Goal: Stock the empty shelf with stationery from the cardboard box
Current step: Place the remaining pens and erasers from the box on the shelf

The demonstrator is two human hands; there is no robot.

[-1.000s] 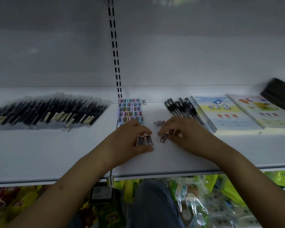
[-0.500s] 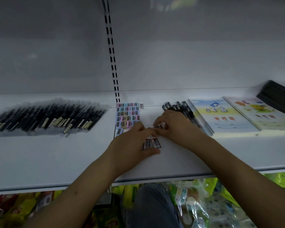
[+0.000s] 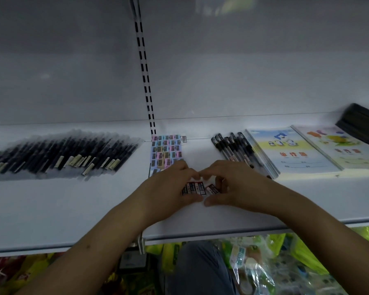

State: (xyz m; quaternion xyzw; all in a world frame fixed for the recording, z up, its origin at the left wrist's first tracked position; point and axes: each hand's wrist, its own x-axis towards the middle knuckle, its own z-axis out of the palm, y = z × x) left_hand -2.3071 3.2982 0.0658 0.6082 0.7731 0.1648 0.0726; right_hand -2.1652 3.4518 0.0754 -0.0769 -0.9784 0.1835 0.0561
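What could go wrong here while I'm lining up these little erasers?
The erasers are small and loose between the left hand and right hand; one on the right sits askew and could be knocked out of line. The right hand is close to the pens, so a sideways nudge may roll them.

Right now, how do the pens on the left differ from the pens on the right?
The left pens lie in clear sleeves; the right pens look bare. The left pens form a wide fan of many; the right pens are a small tight bunch. The left pens lie alone on the shelf; the right pens lie against a booklet. Both groups are dark and lie flat, slanted.
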